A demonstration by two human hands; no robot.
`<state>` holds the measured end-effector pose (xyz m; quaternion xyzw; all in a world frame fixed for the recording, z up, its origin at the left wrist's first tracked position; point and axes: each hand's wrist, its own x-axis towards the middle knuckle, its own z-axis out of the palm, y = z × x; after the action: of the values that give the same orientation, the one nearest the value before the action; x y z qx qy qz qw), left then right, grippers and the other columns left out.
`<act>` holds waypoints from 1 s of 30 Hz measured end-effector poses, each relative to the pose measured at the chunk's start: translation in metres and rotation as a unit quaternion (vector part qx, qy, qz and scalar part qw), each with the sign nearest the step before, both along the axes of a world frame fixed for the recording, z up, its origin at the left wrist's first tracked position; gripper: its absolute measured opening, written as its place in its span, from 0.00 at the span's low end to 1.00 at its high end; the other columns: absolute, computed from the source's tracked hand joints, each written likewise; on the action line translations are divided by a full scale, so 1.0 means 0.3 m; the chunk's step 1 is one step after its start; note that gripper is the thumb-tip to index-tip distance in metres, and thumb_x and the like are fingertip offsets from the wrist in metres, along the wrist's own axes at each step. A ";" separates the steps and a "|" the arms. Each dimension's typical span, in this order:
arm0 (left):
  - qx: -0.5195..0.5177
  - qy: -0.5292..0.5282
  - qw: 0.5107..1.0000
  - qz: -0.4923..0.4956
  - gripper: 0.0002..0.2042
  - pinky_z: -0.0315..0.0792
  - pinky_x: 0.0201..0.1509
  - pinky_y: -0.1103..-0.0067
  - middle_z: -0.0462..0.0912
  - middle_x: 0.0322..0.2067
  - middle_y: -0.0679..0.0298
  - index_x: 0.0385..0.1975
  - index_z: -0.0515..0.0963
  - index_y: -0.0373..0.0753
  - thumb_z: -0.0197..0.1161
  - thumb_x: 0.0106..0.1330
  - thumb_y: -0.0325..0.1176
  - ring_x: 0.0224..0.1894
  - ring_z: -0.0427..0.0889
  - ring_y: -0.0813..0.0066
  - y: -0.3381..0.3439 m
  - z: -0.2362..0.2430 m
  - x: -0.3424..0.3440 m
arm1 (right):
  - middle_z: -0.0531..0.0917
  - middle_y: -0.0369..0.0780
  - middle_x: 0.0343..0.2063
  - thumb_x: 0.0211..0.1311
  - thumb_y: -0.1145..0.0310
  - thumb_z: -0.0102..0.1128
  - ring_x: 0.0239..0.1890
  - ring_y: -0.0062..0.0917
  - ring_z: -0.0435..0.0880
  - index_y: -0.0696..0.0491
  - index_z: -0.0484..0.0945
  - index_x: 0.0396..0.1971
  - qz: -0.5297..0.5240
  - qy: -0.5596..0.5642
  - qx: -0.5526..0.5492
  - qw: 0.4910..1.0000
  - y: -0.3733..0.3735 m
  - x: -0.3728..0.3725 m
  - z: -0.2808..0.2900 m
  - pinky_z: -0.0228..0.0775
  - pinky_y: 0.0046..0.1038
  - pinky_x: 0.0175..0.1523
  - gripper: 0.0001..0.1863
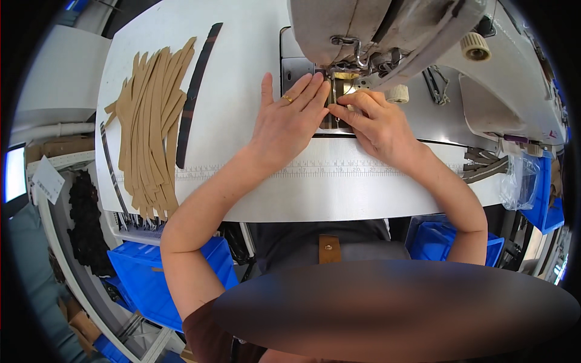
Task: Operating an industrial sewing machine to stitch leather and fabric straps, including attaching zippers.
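A brown zipper with metal teeth (336, 124) lies lengthwise under the needle area of a sewing machine (357, 30). My left hand (285, 124), with a ring on one finger, rests flat on the machine bed, its fingertips along the zipper's left side close to the presser foot. From the right, my right hand (387, 127) closes its thumb and index finger on the zipper's edge. The fingers partly cover the zipper, and the machine head hides part of the needle.
Tan strips (151, 121) lie piled at the left beside a long dark strip (198, 97). More zippers (484, 164) rest at the right table edge near a clear plastic bag (519, 181). A printed ruler (290, 171) crosses the white table. Blue bins (139, 272) stand below.
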<state>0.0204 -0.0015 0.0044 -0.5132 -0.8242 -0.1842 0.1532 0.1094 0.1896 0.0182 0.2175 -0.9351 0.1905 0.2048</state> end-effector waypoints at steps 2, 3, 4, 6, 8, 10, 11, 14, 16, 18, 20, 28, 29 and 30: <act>-0.009 -0.010 1.000 0.002 0.20 0.51 0.63 0.43 0.76 0.55 0.61 0.54 0.73 0.37 0.60 0.62 0.36 0.59 0.72 0.71 0.001 0.001 0.002 | 0.81 0.36 0.40 0.42 0.79 0.64 0.37 0.32 0.78 0.53 0.82 0.43 -0.014 -0.011 -0.014 1.000 0.004 -0.006 -0.002 0.73 0.31 0.44 0.22; 0.001 -0.017 1.000 0.004 0.19 0.51 0.63 0.43 0.77 0.54 0.61 0.53 0.73 0.37 0.60 0.63 0.36 0.59 0.72 0.71 0.002 0.001 0.003 | 0.81 0.36 0.40 0.42 0.79 0.64 0.37 0.32 0.78 0.53 0.82 0.43 -0.023 -0.019 -0.012 0.999 0.006 -0.010 -0.003 0.73 0.31 0.44 0.22; -0.009 -0.020 1.000 0.002 0.19 0.51 0.63 0.43 0.77 0.54 0.61 0.53 0.73 0.37 0.60 0.63 0.36 0.59 0.72 0.71 0.002 0.000 0.004 | 0.81 0.37 0.40 0.42 0.79 0.64 0.38 0.33 0.79 0.53 0.82 0.43 -0.025 -0.007 -0.011 1.000 0.008 -0.015 -0.005 0.73 0.31 0.44 0.22; 0.002 -0.014 1.000 0.006 0.19 0.52 0.63 0.45 0.77 0.54 0.63 0.53 0.73 0.38 0.60 0.63 0.36 0.58 0.73 0.72 0.003 -0.001 0.003 | 0.82 0.38 0.40 0.43 0.79 0.64 0.39 0.34 0.79 0.53 0.82 0.44 -0.027 0.005 -0.011 1.000 0.010 -0.018 -0.009 0.73 0.31 0.45 0.22; 0.002 -0.028 1.000 -0.004 0.18 0.53 0.64 0.47 0.77 0.54 0.65 0.52 0.74 0.40 0.60 0.63 0.36 0.58 0.74 0.72 0.001 -0.001 -0.006 | 0.82 0.39 0.40 0.44 0.79 0.64 0.41 0.35 0.79 0.54 0.81 0.43 -0.026 0.000 -0.012 1.000 0.011 -0.018 -0.014 0.73 0.32 0.46 0.20; 0.015 -0.037 0.999 -0.015 0.17 0.55 0.64 0.49 0.77 0.54 0.66 0.50 0.76 0.41 0.61 0.62 0.35 0.57 0.74 0.73 -0.007 0.003 -0.019 | 0.81 0.39 0.42 0.47 0.79 0.63 0.37 0.34 0.81 0.54 0.80 0.44 -0.033 0.019 -0.037 0.999 0.011 -0.017 -0.020 0.75 0.30 0.40 0.20; 0.023 -0.062 0.997 -0.034 0.17 0.56 0.64 0.54 0.78 0.53 0.66 0.51 0.76 0.42 0.61 0.62 0.34 0.55 0.75 0.71 -0.013 0.007 -0.027 | 0.81 0.39 0.44 0.50 0.80 0.62 0.32 0.33 0.82 0.54 0.79 0.45 -0.030 0.043 -0.055 0.997 0.013 -0.015 -0.023 0.76 0.29 0.34 0.19; 0.042 -0.119 0.990 -0.060 0.15 0.61 0.63 0.62 0.80 0.50 0.66 0.49 0.79 0.42 0.62 0.62 0.32 0.51 0.78 0.69 -0.022 0.017 -0.038 | 0.81 0.40 0.44 0.51 0.79 0.62 0.33 0.33 0.83 0.55 0.79 0.43 -0.029 0.021 -0.052 0.998 0.022 -0.008 -0.026 0.77 0.29 0.35 0.16; 0.052 -0.152 0.985 -0.068 0.14 0.64 0.62 0.65 0.81 0.49 0.66 0.47 0.80 0.41 0.62 0.61 0.30 0.49 0.79 0.69 -0.022 0.021 -0.038 | 0.81 0.40 0.44 0.51 0.79 0.62 0.33 0.33 0.83 0.55 0.79 0.43 -0.032 0.013 -0.051 0.998 0.027 -0.006 -0.026 0.77 0.29 0.35 0.16; 0.106 -0.178 0.976 -0.072 0.12 0.67 0.60 0.68 0.82 0.48 0.65 0.44 0.81 0.39 0.62 0.60 0.28 0.46 0.80 0.68 -0.017 0.021 -0.038 | 0.81 0.40 0.45 0.51 0.79 0.62 0.32 0.34 0.83 0.55 0.79 0.43 -0.034 0.011 -0.046 0.998 0.028 -0.006 -0.026 0.77 0.29 0.35 0.16; 0.106 -0.188 0.974 -0.071 0.12 0.67 0.59 0.68 0.82 0.47 0.65 0.44 0.81 0.39 0.62 0.60 0.28 0.46 0.80 0.67 -0.011 0.017 -0.038 | 0.81 0.40 0.45 0.51 0.78 0.62 0.31 0.34 0.83 0.55 0.79 0.43 -0.036 0.015 -0.050 0.998 0.026 -0.008 -0.025 0.77 0.29 0.35 0.16; 0.074 -0.151 0.980 -0.108 0.17 0.65 0.60 0.59 0.80 0.46 0.67 0.45 0.78 0.40 0.68 0.56 0.36 0.46 0.79 0.66 -0.026 0.032 -0.064 | 0.80 0.39 0.35 0.40 0.79 0.63 0.40 0.34 0.78 0.57 0.80 0.38 -0.043 0.037 -0.051 0.997 0.017 -0.013 -0.016 0.72 0.31 0.44 0.19; 0.060 -0.143 0.983 -0.099 0.19 0.64 0.61 0.58 0.79 0.46 0.67 0.46 0.78 0.40 0.69 0.54 0.37 0.46 0.78 0.66 -0.026 0.036 -0.060 | 0.80 0.39 0.35 0.39 0.79 0.63 0.40 0.34 0.78 0.57 0.80 0.38 -0.035 0.041 -0.046 0.997 0.017 -0.012 -0.017 0.72 0.31 0.44 0.19; 0.055 -0.125 0.986 -0.094 0.21 0.63 0.61 0.57 0.79 0.46 0.67 0.46 0.78 0.41 0.71 0.53 0.39 0.46 0.78 0.66 -0.025 0.038 -0.055 | 0.80 0.39 0.38 0.38 0.78 0.63 0.42 0.33 0.77 0.57 0.80 0.38 -0.036 0.054 -0.041 0.997 0.018 -0.013 -0.019 0.71 0.30 0.46 0.20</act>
<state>0.0038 -0.0090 0.0158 -0.5524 -0.7734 -0.3054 0.0584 0.1055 0.1951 0.0126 0.1850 -0.9213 0.2090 0.2708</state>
